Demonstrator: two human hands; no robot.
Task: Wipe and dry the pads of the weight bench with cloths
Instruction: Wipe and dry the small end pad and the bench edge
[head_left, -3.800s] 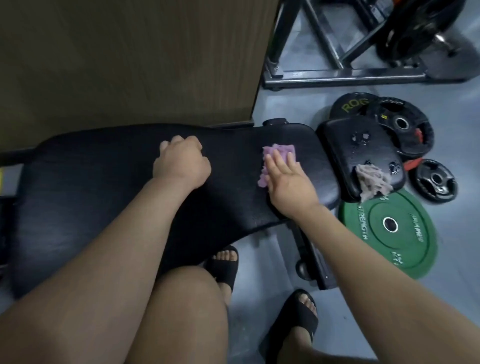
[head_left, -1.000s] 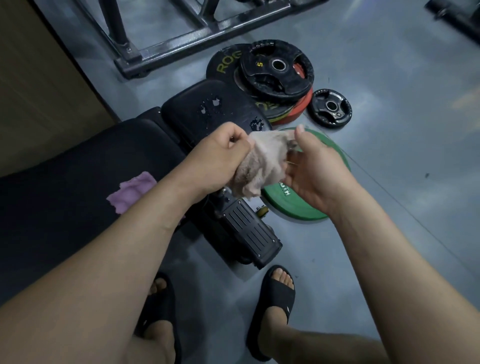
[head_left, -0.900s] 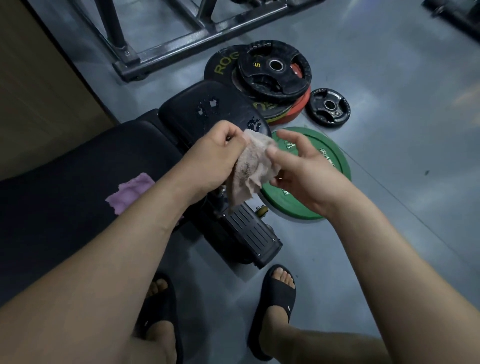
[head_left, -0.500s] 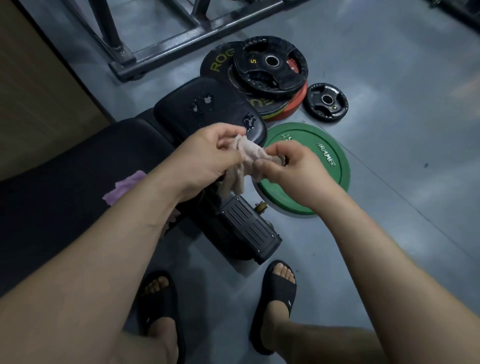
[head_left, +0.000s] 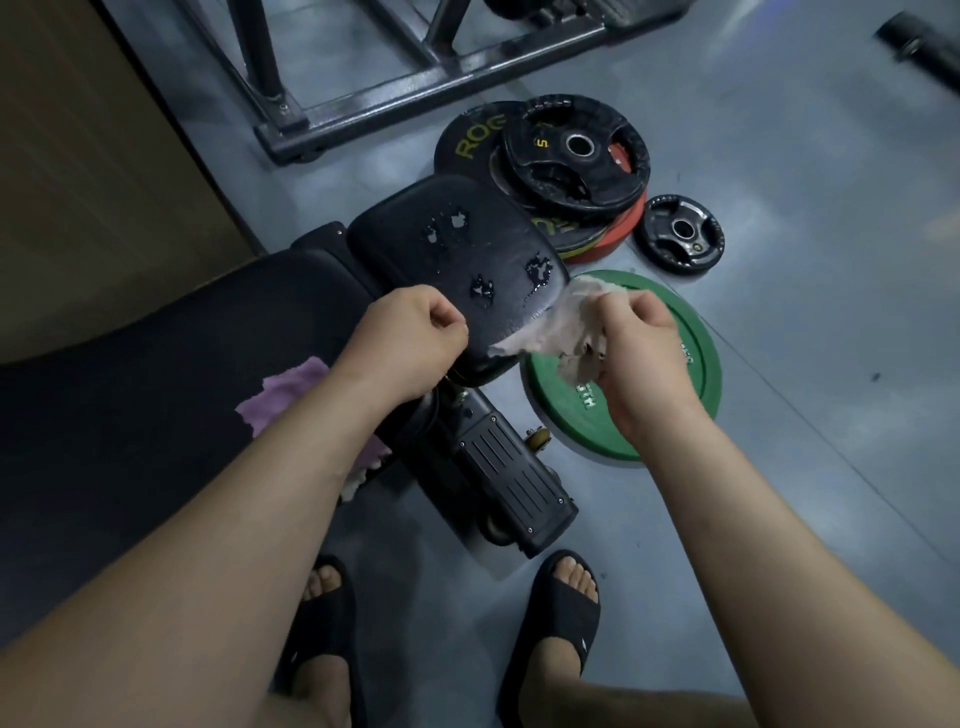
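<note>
R hand (head_left: 641, 358) is gripping crumpled beige cloth (head_left: 550, 327) in a curled fist, cloth trailing left of grip onto near-right edge of wet black seat pad (head_left: 457, 260); L hand (head_left: 410, 343) is hovering fisted w/ nothing seen in it.

Black pad (head_left: 405, 260), purple cloth (head_left: 283, 395), seemingly beige cloth (head_left: 550, 327), green plate (head_left: 675, 395)

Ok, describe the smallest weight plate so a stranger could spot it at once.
Find the short seat pad, dotted with water drops, and the stack of weight plates on the floor just beyond it. Right of that stack, beyond the green plate, lies the small black plate. It is the smallest plate and the only black one lying alone, unstacked.
</note>
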